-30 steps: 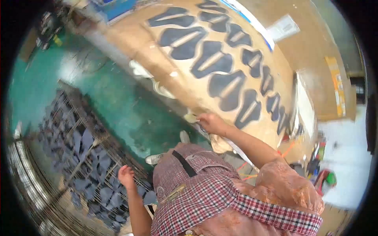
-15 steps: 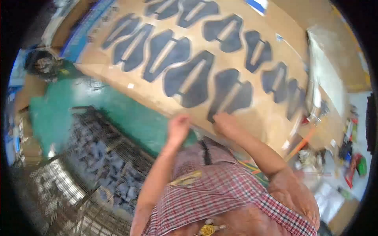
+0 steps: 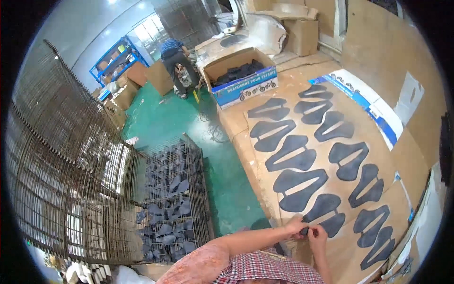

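Observation:
At the near edge of the cardboard-covered table, my left hand [image 3: 295,226] and my right hand [image 3: 318,235] meet, fingers closed. Between them they pinch a small dark piece [image 3: 304,231]; most of it is hidden by the fingers. Whether it is joined to the nearest flat dark cut-out [image 3: 327,217] I cannot tell. That cut-out, slotted in the middle with two wide lobes, lies flat just beyond my fingertips. Several more of the same shape lie in rows, among them one farther back [image 3: 300,189] and one to the right [image 3: 366,189].
Left of the table, a wire crate [image 3: 198,189] full of dark pieces stands on the green floor [image 3: 227,175]. Tall wire racks [image 3: 71,175] rise beyond it. An open carton [image 3: 248,90] of dark pieces sits at the table's far end. Another person [image 3: 175,57] bends over in the background.
My view has swung left and up, bringing the carton, racks and other person into sight. My hands, apart before, have come together beside the nearest cut-out.

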Action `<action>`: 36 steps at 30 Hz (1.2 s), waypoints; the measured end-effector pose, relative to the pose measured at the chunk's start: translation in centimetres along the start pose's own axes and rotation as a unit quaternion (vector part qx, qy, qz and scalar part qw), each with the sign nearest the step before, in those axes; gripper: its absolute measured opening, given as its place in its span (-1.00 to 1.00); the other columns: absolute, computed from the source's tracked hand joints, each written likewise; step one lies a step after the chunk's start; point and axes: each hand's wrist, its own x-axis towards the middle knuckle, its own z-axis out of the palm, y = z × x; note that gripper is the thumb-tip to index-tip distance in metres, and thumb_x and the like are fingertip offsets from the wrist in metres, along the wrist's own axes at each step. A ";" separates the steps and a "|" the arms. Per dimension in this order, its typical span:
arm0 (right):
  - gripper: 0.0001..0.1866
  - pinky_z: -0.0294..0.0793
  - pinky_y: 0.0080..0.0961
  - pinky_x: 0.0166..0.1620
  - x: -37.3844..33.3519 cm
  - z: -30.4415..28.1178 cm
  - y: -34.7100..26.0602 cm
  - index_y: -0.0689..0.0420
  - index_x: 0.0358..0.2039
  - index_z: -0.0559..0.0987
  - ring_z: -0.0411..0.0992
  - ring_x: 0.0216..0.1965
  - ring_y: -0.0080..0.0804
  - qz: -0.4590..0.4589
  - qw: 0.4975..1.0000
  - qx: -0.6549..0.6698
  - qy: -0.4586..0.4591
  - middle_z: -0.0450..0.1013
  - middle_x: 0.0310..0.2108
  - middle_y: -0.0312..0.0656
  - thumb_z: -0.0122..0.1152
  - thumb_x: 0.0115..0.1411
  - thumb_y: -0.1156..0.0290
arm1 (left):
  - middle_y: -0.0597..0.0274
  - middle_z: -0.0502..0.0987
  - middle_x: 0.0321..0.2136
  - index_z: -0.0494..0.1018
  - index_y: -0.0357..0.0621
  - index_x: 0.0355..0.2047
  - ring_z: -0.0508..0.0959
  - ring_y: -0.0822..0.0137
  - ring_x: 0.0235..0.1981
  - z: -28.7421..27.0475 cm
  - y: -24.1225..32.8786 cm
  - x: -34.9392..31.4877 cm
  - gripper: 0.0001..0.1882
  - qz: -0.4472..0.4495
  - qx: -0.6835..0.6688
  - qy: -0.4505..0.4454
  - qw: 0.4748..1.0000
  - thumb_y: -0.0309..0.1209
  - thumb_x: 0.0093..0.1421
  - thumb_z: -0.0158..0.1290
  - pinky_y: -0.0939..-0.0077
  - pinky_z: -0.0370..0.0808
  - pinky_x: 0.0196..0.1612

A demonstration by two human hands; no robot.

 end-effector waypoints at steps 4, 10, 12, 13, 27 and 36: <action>-0.65 0.31 -0.56 -0.59 -1.9 -2.9 0.2 0.22 -0.65 0.35 0.30 -0.68 -0.40 0.260 0.958 0.105 -0.068 0.35 -0.65 -0.18 -0.02 0.06 0.18 | 0.27 0.41 -0.65 0.37 -0.24 -0.39 0.38 0.44 -0.78 0.4 0.1 0.4 -0.82 -0.017 0.024 -0.018 0.999 -0.38 0.09 -0.13 0.66 0.29 -0.79; -0.56 0.32 -0.60 -0.60 -1.2 -1.1 4.8 0.16 -0.47 0.34 0.31 -0.66 -0.43 0.414 0.711 0.542 0.171 0.38 -0.56 -0.16 -0.06 0.04 -0.04 | 0.19 0.45 -0.59 0.34 -0.27 -0.29 0.45 0.39 -0.73 0.7 2.5 -2.8 -0.78 -0.012 -0.023 -0.042 0.999 -0.39 0.10 -0.15 0.61 0.37 -0.76; -0.59 0.33 -0.61 -0.57 -0.7 -0.7 3.5 0.16 -0.46 0.34 0.31 -0.62 -0.43 0.396 0.708 0.551 0.195 0.36 -0.57 -0.17 -0.05 0.05 0.01 | 0.19 0.45 -0.59 0.32 -0.27 -0.26 0.46 0.38 -0.71 0.3 3.2 -3.5 -0.77 0.004 -0.051 -0.058 0.997 -0.40 0.11 -0.16 0.60 0.39 -0.73; -0.62 0.34 -0.61 -0.54 -0.9 -0.2 3.0 0.16 -0.44 0.34 0.31 -0.58 -0.44 0.370 0.692 0.573 0.235 0.34 -0.58 -0.19 -0.04 0.06 0.05 | 0.19 0.45 -0.59 0.30 -0.28 -0.24 0.47 0.38 -0.70 -0.2 3.4 -3.9 -0.76 0.015 -0.055 -0.083 0.995 -0.41 0.11 -0.17 0.60 0.41 -0.71; -0.83 0.32 -0.69 -0.46 8.7 7.6 -13.3 0.08 -0.34 0.35 0.33 -0.46 -0.55 0.188 0.898 0.391 0.071 0.36 -0.43 -0.31 0.04 0.01 0.49 | 0.12 0.44 -0.49 0.24 -0.24 -0.26 0.48 0.30 -0.56 -17.1 5.6 -12.7 -0.76 0.126 -0.385 -0.112 0.907 -0.35 0.12 -0.14 0.51 0.44 -0.54; -0.75 0.37 -0.68 -0.55 16.4 35.4 -23.8 0.13 -0.23 0.32 0.27 -0.63 -0.63 0.233 0.909 0.228 -0.258 0.32 -0.54 -0.35 -0.01 0.01 0.53 | 0.03 0.43 -0.39 0.28 -0.26 -0.33 0.48 0.17 -0.40 -36.9 0.8 -16.1 -0.81 0.243 -0.636 0.065 0.729 -0.42 0.07 -0.07 0.41 0.46 -0.37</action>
